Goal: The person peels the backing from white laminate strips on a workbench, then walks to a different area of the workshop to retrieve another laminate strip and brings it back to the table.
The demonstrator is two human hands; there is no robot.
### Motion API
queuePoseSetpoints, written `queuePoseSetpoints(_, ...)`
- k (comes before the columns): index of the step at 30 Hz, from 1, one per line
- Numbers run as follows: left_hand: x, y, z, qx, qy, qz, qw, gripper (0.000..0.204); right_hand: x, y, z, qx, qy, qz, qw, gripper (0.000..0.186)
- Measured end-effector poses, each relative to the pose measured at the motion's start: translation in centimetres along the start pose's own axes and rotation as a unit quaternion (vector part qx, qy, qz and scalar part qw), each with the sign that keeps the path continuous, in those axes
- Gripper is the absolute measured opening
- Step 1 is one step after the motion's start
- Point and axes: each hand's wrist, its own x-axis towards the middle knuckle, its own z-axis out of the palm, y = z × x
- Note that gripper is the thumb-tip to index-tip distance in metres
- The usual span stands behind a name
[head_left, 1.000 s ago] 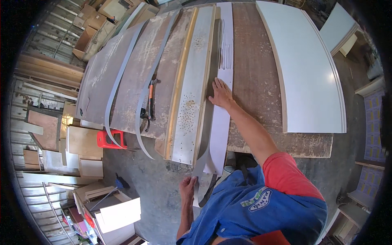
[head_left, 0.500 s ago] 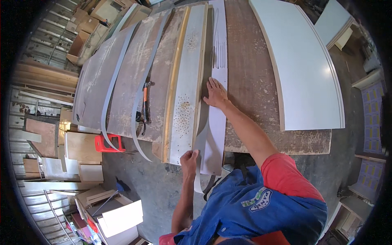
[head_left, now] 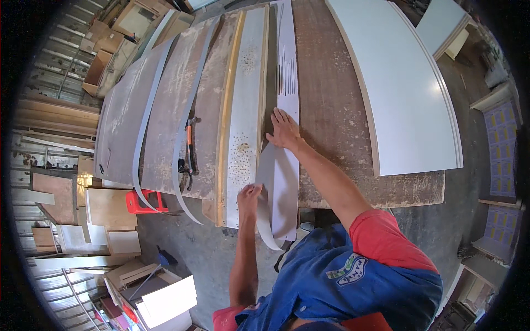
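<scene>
A long narrow white board (head_left: pixel 243 110), dotted with brown specks, lies lengthwise in front of me. Along its right side runs a grey flexible edging strip (head_left: pixel 266 215), whose loose near end curls down past the table edge. My right hand (head_left: pixel 284 131) lies flat on the strip's far part, fingers stretched out. Nearer to me, my left hand (head_left: pixel 250 197) is closed at the strip's edge, fingers bent in a pinch; its fingertips are partly hidden. Under the strip's right side is a white panel (head_left: pixel 286 187) with dark slits at its far part.
On the worn brown table (head_left: pixel 331 99) lie two more grey strips (head_left: pixel 148 116), their ends hanging over the near edge, and an orange-handled hammer (head_left: pixel 190 140). A large white panel (head_left: pixel 408 94) sits at right. A red stool (head_left: pixel 144 202) stands below the table's left; wood offcuts (head_left: pixel 113 204) lean beyond.
My left hand has moved away from me along the board, and the strip's loose end has swung slightly. The right hand stays flat on the strip. The whole view has shifted slightly.
</scene>
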Motion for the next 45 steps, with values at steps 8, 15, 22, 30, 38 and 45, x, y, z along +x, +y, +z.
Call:
queuePoseSetpoints(8, -15.8, -9.3, -9.8, 0.004, -0.005, -0.058, 0.998, 0.017, -0.1, -0.8, -0.3, -0.028, -0.015, -0.008, 0.999, 0.081)
queuePoseSetpoints(15, -21.9, -12.0, -10.5, -0.106, 0.018, -0.112, 0.988, 0.011, -0.2, -1.0, -0.3, -0.043, -0.022, -0.012, 0.999, 0.08)
queuePoseSetpoints(22, -19.8, -13.2, -9.6, -0.094, 0.068, -0.061, 0.991, 0.009, 0.0, -0.7, -0.1, -0.046, -0.016, -0.011, 0.999, 0.082)
queuePoseSetpoints(30, -21.2, -12.2, -11.5, -0.053, 0.08, -0.115, 0.989, 0.013, -0.2, -0.8, -0.7, -0.017, -0.014, -0.012, 1.0, 0.08)
queuePoseSetpoints(38, -19.9, -11.1, -9.3, -0.028, 0.049, -0.107, 0.993, 0.02, -0.4, -0.9, -1.1, -0.045, -0.019, -0.01, 0.999, 0.084)
queuePoseSetpoints(45, -19.2, -9.7, -8.2, -0.027, 0.06, -0.096, 0.993, 0.024, -0.4, -0.6, -1.0, -0.045, -0.03, -0.01, 0.998, 0.085)
